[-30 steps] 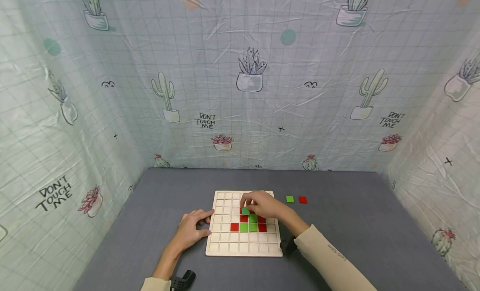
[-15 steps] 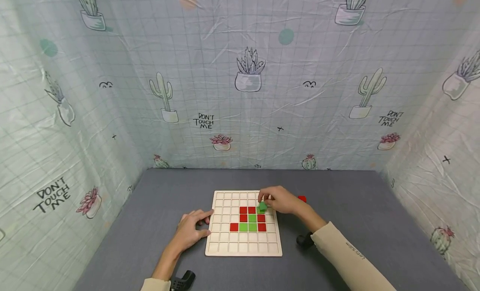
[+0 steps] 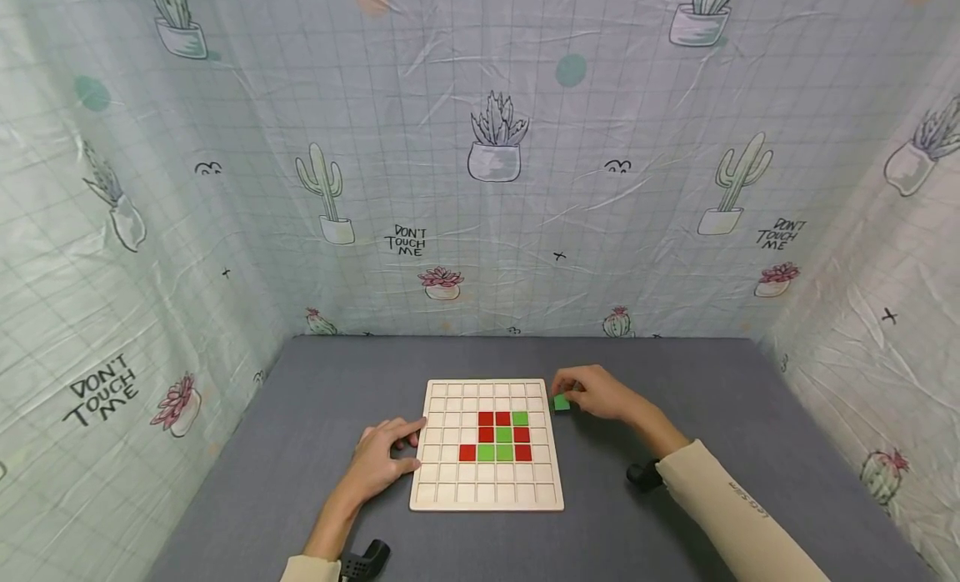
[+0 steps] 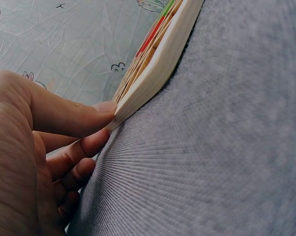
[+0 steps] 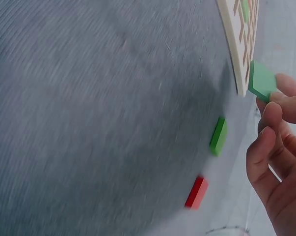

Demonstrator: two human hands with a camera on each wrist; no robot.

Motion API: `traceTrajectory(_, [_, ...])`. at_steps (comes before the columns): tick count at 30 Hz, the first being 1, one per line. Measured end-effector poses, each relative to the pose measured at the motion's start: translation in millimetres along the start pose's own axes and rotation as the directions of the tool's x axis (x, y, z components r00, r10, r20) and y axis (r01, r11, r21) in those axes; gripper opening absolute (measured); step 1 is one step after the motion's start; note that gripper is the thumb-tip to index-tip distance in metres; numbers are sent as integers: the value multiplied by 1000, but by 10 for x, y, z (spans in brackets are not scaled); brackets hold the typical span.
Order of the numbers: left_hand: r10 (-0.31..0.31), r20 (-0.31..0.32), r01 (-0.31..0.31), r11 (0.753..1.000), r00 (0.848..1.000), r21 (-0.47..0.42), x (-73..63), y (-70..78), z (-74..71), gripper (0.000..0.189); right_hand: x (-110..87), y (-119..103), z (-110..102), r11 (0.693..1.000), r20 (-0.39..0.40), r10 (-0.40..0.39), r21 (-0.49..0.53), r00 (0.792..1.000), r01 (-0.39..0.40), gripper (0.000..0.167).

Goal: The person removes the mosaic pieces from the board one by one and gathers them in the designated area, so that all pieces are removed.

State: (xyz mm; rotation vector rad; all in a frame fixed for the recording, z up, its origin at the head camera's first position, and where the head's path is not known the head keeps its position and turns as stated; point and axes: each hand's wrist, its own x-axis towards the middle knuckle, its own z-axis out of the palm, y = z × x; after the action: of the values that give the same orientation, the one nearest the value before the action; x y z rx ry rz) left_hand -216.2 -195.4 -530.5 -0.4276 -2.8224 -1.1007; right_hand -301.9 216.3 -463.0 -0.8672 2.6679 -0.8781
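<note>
A pale wooden grid board [image 3: 448,494] lies on the grey table with red and green square tiles in some of its cells. My left hand [image 3: 381,461] rests at the board's left edge, thumb and index finger touching it. In the left wrist view the left thumb [image 4: 71,110] meets the board's edge [image 4: 152,73], the other fingers lower down. My right hand [image 3: 600,392] pinches a green tile [image 5: 262,80] by thumb and fingertips, just off the board's right edge. The top row of tiles ends in a green tile [image 3: 520,418] at the right.
A loose green tile [image 5: 219,136] and a loose red tile [image 5: 197,191] lie on the table to the board's right; the right hand hides them in the head view. A patterned cactus curtain [image 3: 558,207] hangs around the table.
My right hand has moved right with the green tile, from above the tile rows to beyond the board's right edge. It now covers the loose tiles. The left hand has stayed put.
</note>
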Motion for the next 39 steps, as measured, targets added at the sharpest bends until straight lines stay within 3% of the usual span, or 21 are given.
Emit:
traceTrajectory(19, [14,-20,-14,1000,1000,0,-23,-14,8,66,-310,487,-195,998,-67,58,16,996,-57,22])
traceTrajectory(30, [15,-3,-15,1000,1000,7,-4,-27,26,68,-462,661,-306,990,-83,138,41,987,-135,21])
traceTrajectory(39, [25,-12,-25,1000,1000,0,-28,-24,15,66,-569,788,-342,989,-120,149,38,982,-146,19])
